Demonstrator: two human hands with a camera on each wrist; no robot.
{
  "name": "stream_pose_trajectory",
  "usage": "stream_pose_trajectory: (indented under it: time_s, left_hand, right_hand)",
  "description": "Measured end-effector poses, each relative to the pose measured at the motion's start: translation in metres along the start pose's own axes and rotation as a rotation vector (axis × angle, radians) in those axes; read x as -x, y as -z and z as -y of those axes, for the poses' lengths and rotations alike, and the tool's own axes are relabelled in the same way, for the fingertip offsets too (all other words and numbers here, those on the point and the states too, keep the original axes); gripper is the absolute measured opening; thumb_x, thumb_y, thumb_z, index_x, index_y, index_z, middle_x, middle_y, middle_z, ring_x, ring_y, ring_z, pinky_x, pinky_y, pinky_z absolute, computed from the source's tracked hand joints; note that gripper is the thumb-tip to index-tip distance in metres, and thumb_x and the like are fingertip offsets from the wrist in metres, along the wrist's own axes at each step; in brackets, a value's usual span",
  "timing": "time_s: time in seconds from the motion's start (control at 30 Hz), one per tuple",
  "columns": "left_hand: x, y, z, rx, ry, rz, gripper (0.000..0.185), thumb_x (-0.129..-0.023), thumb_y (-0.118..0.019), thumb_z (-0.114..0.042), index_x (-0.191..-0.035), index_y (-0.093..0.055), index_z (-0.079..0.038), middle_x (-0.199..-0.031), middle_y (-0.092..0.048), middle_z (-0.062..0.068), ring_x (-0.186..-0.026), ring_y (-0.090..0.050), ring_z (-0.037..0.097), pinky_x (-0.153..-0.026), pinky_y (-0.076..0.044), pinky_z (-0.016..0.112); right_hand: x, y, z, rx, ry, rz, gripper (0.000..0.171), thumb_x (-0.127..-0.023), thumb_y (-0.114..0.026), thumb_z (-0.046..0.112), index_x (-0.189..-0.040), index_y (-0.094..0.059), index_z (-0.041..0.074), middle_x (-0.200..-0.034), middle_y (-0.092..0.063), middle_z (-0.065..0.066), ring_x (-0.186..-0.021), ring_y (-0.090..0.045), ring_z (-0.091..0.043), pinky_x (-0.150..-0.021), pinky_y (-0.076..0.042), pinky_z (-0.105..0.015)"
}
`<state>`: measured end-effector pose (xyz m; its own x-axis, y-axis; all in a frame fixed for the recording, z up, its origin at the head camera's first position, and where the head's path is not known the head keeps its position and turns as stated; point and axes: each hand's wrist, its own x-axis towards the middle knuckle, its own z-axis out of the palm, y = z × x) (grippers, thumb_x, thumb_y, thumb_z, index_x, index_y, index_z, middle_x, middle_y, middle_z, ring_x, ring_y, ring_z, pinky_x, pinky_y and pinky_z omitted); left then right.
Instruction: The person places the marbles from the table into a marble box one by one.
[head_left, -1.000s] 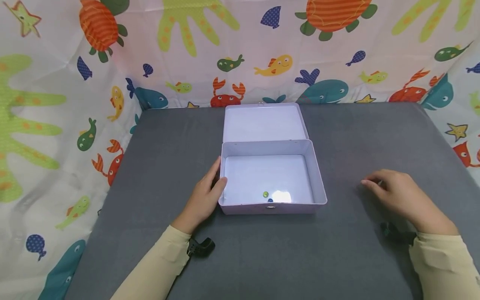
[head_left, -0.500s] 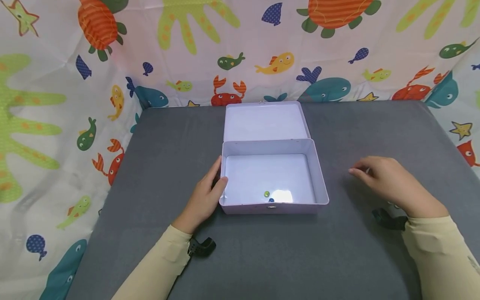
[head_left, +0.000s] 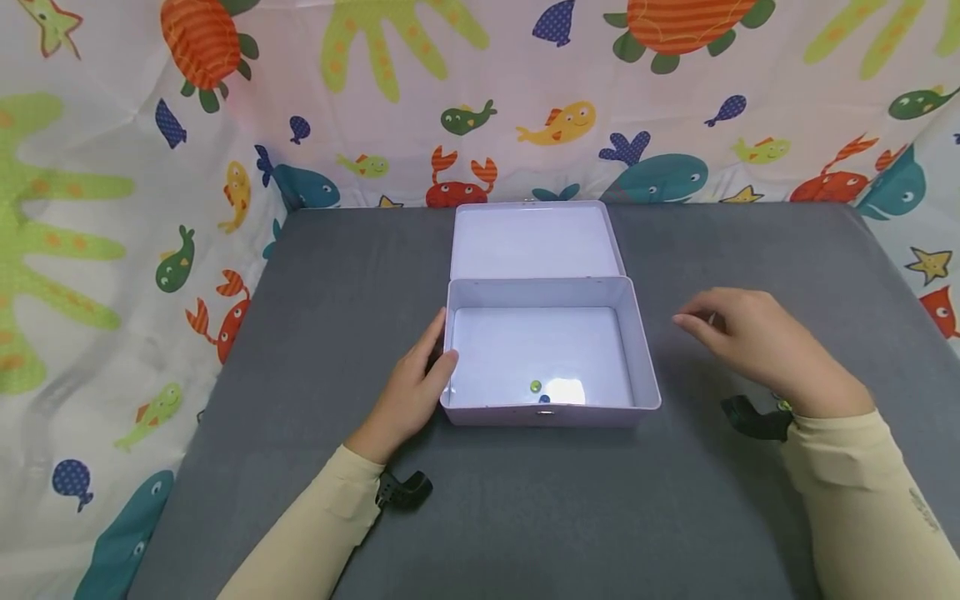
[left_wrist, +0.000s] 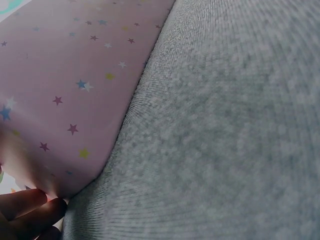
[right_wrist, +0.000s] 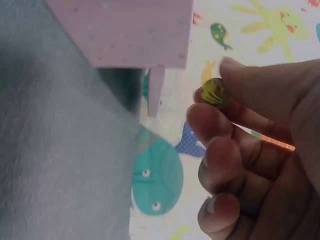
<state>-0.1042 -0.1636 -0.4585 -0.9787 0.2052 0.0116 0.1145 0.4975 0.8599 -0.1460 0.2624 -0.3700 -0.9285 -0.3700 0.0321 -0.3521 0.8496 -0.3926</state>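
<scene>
A pale purple box [head_left: 555,416] stands on the grey table with its lid [head_left: 536,242] folded back. Inside lie a green marble [head_left: 536,386] and a blue marble [head_left: 544,399], close to the front wall. My left hand [head_left: 408,393] holds the box's left wall, thumb over the rim and fingers outside. In the left wrist view, fingertips [left_wrist: 35,212] touch a corner of the star-printed side. My right hand [head_left: 761,342] is above the table, right of the box and apart from it. Between thumb and index finger it pinches a clear marble with yellow-green swirls [right_wrist: 215,93].
The grey cloth-covered table [head_left: 570,508] extends around the box. A sea-animal printed curtain [head_left: 420,67] stands behind it and along both sides. Partly hidden by the right wrist is something small and greenish [head_left: 782,405]; what it is, I cannot tell.
My right hand has moved left and farther from me, closer to the box. The left hand keeps its hold on the box, and both marbles inside stay in place.
</scene>
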Motion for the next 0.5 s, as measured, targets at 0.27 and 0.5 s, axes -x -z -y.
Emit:
stream_pose_trajectory:
  time_s: [0.27,0.5]
  left_hand:
    - [0.000,0.000,0.000,-0.003,0.006,0.007,0.065,-0.111,-0.043,-0.045,-0.169,-0.018,-0.033,-0.172,-0.025,-0.005,-0.158,-0.025,0.018,-0.126,-0.025,0.052]
    - [0.001,0.000,-0.001,-0.011,0.008,-0.009,0.066,-0.111,-0.044,-0.045,-0.170,-0.020,-0.028,-0.172,-0.026,-0.004,-0.158,-0.026,0.020,-0.125,-0.026,0.055]
  right_hand:
    - [-0.011,-0.002,0.019,-0.037,0.012,0.009,0.017,-0.100,-0.073,0.020,-0.108,-0.079,0.007,-0.090,-0.072,-0.005,-0.076,-0.057,-0.019,-0.064,-0.050,-0.032]
    - [-0.019,0.004,0.032,-0.045,0.033,-0.009,0.018,-0.101,-0.073,0.019,-0.111,-0.078,0.005,-0.091,-0.072,-0.005,-0.077,-0.058,-0.020,-0.065,-0.052,-0.032]
